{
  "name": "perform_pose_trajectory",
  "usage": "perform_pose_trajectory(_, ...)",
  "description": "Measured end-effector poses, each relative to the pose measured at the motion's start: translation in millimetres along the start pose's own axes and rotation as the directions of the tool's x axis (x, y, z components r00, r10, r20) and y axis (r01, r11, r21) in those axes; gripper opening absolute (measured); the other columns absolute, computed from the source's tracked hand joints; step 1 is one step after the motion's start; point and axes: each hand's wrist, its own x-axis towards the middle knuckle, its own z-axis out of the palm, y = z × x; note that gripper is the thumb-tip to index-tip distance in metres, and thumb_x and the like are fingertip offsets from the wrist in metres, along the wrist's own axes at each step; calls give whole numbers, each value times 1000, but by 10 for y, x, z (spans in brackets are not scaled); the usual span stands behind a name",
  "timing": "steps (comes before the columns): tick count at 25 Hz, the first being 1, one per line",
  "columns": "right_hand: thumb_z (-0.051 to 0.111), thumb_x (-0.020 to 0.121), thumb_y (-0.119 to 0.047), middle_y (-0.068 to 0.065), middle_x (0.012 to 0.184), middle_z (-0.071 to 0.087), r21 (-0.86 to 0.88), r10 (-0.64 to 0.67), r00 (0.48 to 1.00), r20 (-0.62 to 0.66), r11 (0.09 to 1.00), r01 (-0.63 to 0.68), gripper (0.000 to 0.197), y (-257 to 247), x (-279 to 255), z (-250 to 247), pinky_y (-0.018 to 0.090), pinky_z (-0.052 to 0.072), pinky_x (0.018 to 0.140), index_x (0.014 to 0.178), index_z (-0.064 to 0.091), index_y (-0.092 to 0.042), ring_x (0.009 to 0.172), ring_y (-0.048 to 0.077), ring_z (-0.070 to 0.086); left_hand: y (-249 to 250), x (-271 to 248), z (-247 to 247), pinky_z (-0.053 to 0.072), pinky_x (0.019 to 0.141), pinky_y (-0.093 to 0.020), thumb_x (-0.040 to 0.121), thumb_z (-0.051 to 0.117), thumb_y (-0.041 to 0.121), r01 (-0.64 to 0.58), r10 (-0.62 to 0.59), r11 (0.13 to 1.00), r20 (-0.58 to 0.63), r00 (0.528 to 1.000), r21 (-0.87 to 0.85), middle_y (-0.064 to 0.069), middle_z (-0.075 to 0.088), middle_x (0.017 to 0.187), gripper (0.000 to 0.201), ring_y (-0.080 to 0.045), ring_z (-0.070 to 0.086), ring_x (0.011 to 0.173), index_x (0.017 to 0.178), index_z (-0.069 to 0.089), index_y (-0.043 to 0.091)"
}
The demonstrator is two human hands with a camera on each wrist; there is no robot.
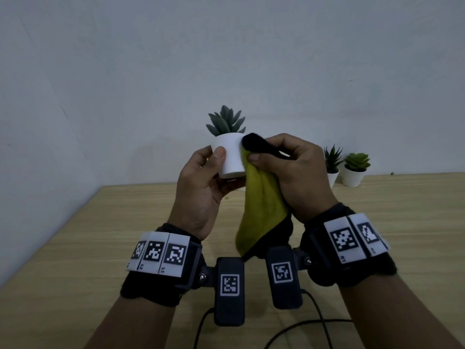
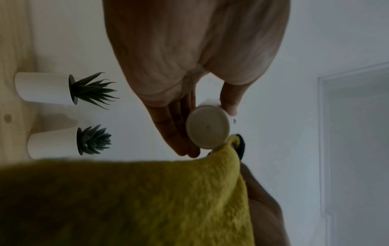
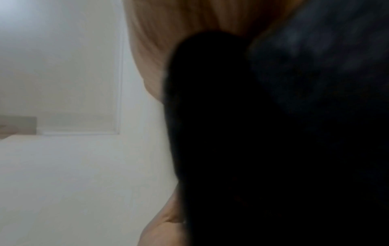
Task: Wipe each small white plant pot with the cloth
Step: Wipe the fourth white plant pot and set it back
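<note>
My left hand (image 1: 208, 177) holds a small white pot (image 1: 230, 154) with a grey-green succulent up in the air, thumb on its front, fingers behind it. The left wrist view shows the pot's round base (image 2: 207, 127) between the thumb and fingers. My right hand (image 1: 284, 167) grips a cloth (image 1: 261, 210), yellow-green on one side and black on the other, and presses a black fold of it against the pot's right side. The rest of the cloth hangs down between my wrists. In the right wrist view the black cloth (image 3: 263, 141) fills most of the frame.
Two more small white pots with succulents (image 1: 332, 172) (image 1: 354, 173) stand on the wooden table (image 1: 113, 235) at the back right, against the pale wall; they show in the left wrist view too (image 2: 44, 88) (image 2: 54, 143). Black cables (image 1: 297, 331) lie near the front edge.
</note>
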Motion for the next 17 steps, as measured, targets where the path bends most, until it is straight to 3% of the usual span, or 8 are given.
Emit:
perform_pose_trajectory(2,77,73,2,4,78,71,6,-1,999,-38,1000,1,17,18,40,-44,35,57,71,77,73,-14,75,17,67,8,-2,21,57,75,-39,87,56,27,7,-7,1000,14,1000,-1,-21,61,116,53,-28,64,98,127,49,-7)
perform_pose_trajectory(5,77,69,6,5,75,72,10,21,998,59,1000,-21,19,11,31,-72,36,57,70,72,72,-12,72,19,67,16,-7,6,54,86,-43,90,53,29,0,0,1000,36,999,-1,-26,58,125,53,-31,61,105,129,51,-7)
perform_pose_trajectory(9,78,70,-2,5,74,70,7,-5,1000,-30,1000,5,16,44,56,-70,39,56,71,70,72,-16,73,21,66,35,-8,-3,57,80,-41,89,54,28,-8,7,999,44,999,31,-26,60,123,50,-31,63,103,126,55,-6)
perform_pose_trajectory(12,77,70,6,9,74,70,19,36,998,44,999,-36,16,34,44,-80,39,56,72,71,70,-8,72,22,66,53,-10,-15,54,85,-50,89,54,28,-32,31,999,40,999,33,-30,58,125,48,-35,62,104,122,58,-6)
perform_pose_trajectory(14,76,71,7,8,81,72,24,4,1000,13,1000,-5,20,35,36,-64,37,57,74,80,70,-10,77,20,68,69,-6,-27,57,82,-52,89,55,27,-54,53,997,24,998,59,-28,60,124,46,-36,65,101,124,57,-4)
perform_pose_trajectory(17,76,73,5,8,83,72,26,-50,998,-50,998,51,28,44,41,-46,37,57,74,88,64,-15,79,18,68,57,4,-25,58,69,-41,96,54,22,-56,57,992,-1,998,110,-23,62,122,34,-30,69,92,125,57,4)
